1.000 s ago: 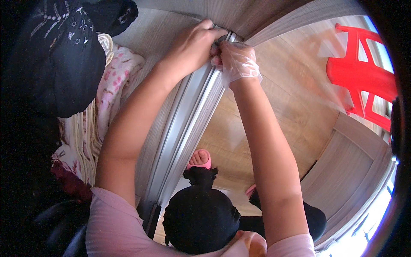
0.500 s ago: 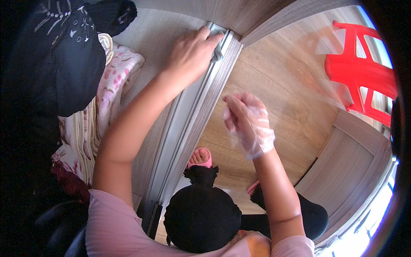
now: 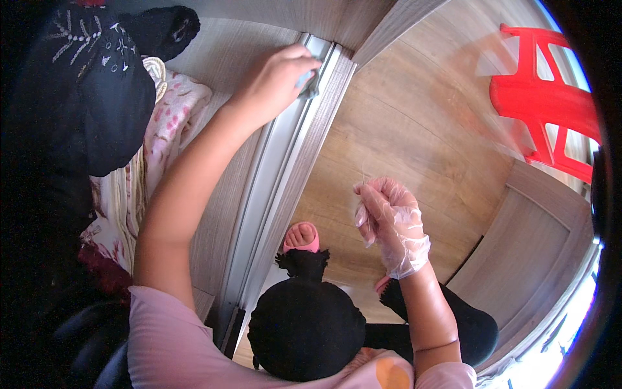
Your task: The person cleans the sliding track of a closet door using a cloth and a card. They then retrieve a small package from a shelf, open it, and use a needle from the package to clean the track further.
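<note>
The smooth metal door track runs long and straight, slanting from the far top down toward the person's feet. Left hand is curled over its top end, pressing a small grey cloth. Right hand, in a crinkly clear plastic glove, hangs over the wood floor, fingertips pinched, can't tell on what

Open wood floor right of door track; red chair beyond.

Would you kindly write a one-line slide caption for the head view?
Bare left hand presses a grey cloth on a sliding-door track; gloved right hand pinches something thin above the wooden floor.
</note>
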Demonstrator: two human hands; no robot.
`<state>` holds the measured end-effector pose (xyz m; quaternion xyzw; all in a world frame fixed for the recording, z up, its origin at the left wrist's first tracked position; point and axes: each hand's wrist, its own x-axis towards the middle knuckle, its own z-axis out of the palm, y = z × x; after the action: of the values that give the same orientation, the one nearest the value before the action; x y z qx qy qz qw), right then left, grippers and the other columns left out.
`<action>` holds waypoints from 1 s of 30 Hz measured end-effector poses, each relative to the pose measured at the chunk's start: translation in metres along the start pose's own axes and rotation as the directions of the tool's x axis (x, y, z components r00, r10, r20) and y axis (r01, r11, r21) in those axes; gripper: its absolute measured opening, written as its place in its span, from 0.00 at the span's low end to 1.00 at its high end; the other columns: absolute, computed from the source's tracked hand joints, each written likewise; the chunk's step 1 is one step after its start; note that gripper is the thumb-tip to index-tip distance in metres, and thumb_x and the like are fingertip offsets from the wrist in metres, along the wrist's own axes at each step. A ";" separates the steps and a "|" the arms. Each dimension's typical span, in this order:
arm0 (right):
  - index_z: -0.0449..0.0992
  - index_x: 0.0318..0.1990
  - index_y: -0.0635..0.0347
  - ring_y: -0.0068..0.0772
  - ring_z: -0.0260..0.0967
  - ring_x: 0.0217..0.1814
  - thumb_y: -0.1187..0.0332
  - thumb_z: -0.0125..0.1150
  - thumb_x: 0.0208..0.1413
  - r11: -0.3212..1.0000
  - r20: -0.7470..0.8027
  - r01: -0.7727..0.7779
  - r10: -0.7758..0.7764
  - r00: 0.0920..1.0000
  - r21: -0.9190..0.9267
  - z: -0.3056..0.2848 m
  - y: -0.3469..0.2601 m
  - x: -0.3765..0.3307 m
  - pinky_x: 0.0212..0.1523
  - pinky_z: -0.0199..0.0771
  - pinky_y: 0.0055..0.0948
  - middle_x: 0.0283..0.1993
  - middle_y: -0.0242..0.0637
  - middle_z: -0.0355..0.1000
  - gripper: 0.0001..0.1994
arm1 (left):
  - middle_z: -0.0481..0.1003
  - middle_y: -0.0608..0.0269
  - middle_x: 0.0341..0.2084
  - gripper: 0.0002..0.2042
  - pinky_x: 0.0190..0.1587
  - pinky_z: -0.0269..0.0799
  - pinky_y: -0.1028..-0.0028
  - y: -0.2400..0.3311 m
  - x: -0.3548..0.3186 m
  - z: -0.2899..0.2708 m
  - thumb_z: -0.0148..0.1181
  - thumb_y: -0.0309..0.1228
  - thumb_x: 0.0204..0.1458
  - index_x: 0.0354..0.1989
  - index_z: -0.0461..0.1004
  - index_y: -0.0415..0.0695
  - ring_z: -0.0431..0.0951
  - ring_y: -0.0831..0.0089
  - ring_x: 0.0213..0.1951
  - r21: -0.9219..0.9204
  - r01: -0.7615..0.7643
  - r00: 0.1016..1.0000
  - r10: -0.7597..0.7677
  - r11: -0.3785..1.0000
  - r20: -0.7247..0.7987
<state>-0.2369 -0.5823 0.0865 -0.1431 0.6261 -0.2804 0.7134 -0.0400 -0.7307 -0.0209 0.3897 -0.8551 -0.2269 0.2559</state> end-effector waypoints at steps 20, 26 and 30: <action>0.66 0.35 0.67 0.21 0.57 0.10 0.70 0.52 0.55 1.000 0.057 -0.006 0.005 0.998 0.022 -0.002 0.007 -0.006 0.11 0.57 0.19 0.16 0.36 0.67 0.08 | 0.72 0.56 0.28 0.07 0.37 0.71 0.66 0.009 0.025 -0.010 0.55 0.22 0.40 0.30 0.76 0.41 0.74 0.59 0.33 0.389 0.201 0.962 -0.107 0.899 -0.250; 0.67 0.34 0.64 0.20 0.55 0.12 0.68 0.51 0.54 0.999 0.018 -0.009 0.008 1.000 0.049 -0.014 0.008 -0.008 0.14 0.54 0.16 0.16 0.33 0.64 0.07 | 0.70 0.59 0.28 0.09 0.37 0.70 0.67 0.003 0.021 -0.010 0.57 0.23 0.41 0.34 0.74 0.42 0.73 0.60 0.33 0.317 -0.001 0.998 0.020 0.948 -0.058; 0.67 0.35 0.64 0.20 0.55 0.12 0.68 0.52 0.54 0.998 0.031 -0.022 0.021 0.999 0.061 -0.014 0.009 -0.006 0.14 0.54 0.16 0.16 0.33 0.64 0.08 | 0.70 0.61 0.25 0.07 0.33 0.71 0.68 0.004 0.025 -0.001 0.55 0.24 0.39 0.28 0.75 0.41 0.74 0.64 0.31 0.547 -0.014 0.972 0.139 0.837 -0.188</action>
<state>-0.2485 -0.5696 0.0838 -0.1185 0.6078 -0.2897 0.7298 -0.0556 -0.7479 -0.0112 0.4341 -0.8655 0.0788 0.2369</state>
